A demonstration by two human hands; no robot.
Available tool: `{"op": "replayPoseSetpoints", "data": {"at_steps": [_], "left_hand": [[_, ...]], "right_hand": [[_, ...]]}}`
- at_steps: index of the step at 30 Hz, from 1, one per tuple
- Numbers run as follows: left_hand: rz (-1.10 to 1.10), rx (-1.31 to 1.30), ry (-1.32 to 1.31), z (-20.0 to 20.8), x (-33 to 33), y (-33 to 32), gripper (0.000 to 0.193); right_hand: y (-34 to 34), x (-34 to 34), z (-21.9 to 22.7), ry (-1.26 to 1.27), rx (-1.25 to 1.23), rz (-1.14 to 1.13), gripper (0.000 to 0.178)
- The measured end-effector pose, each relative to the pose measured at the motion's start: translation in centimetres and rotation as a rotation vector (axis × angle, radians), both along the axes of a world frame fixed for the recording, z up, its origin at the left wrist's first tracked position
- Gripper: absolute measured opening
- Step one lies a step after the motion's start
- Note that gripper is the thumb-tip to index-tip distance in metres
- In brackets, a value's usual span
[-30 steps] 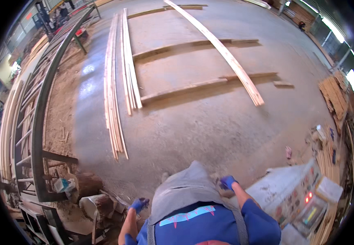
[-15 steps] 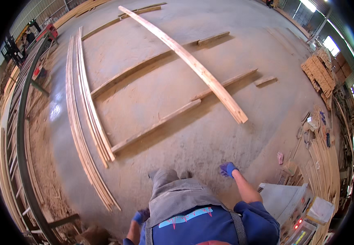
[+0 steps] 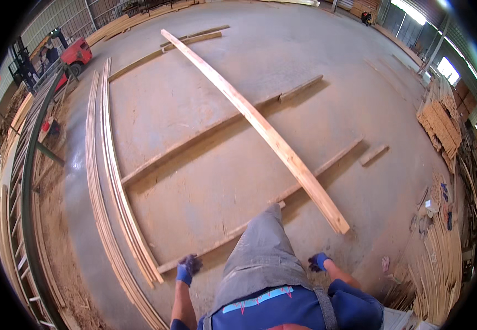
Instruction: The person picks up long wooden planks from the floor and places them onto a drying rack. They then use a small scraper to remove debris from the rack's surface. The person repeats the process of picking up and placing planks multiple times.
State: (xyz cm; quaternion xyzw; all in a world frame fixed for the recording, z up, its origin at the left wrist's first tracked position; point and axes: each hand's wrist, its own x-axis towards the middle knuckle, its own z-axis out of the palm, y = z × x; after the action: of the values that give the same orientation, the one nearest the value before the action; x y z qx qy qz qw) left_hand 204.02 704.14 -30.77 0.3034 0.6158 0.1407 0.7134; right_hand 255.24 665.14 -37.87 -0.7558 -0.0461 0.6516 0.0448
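Observation:
My left hand (image 3: 188, 268), in a blue and dark glove, hangs low beside a bundle of long thin wood strips (image 3: 122, 203), with its fingers apart and nothing in them. Over the floor on the other side is my right hand (image 3: 319, 262), also gloved, its fingers loosely bent and holding nothing I can see. Ahead of it, a long pale timber (image 3: 266, 129) lies slanted across wooden floor bearers (image 3: 194, 144). The nearest bearer (image 3: 335, 159) is partly hidden by my leg. A second strip bundle (image 3: 100, 220) lies farther left.
A green metal rack (image 3: 26, 181) runs along the left. Behind it stands a red forklift (image 3: 76, 53). At right are stacked lumber (image 3: 439, 129) and a pile of loose strips (image 3: 436, 269). A short wood block (image 3: 374, 155) lies beyond the nearest bearer.
I have moved forward, so the timber and bearers appear nearer. My left hand has swung up and forward beside the strips. The control panel at lower right has mostly left the view.

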Motion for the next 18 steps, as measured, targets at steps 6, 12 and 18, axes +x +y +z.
{"op": "replayPoseSetpoints", "data": {"at_steps": [6,12,18], "left_hand": [[-0.158,0.219,-0.231,11.2,20.7,19.5,0.042],[-0.099,0.137,-0.007,6.0,30.9,33.0,0.040],[0.074,-0.364,0.090,-5.0,30.6,36.1,0.049]], "right_hand": [[12.9,9.6,-0.4,0.110,-0.133,-0.201,0.036],[38.5,29.6,0.1,0.049,0.079,-0.250,0.029],[55.7,40.9,5.5,-0.004,0.274,-0.454,0.023]]}}
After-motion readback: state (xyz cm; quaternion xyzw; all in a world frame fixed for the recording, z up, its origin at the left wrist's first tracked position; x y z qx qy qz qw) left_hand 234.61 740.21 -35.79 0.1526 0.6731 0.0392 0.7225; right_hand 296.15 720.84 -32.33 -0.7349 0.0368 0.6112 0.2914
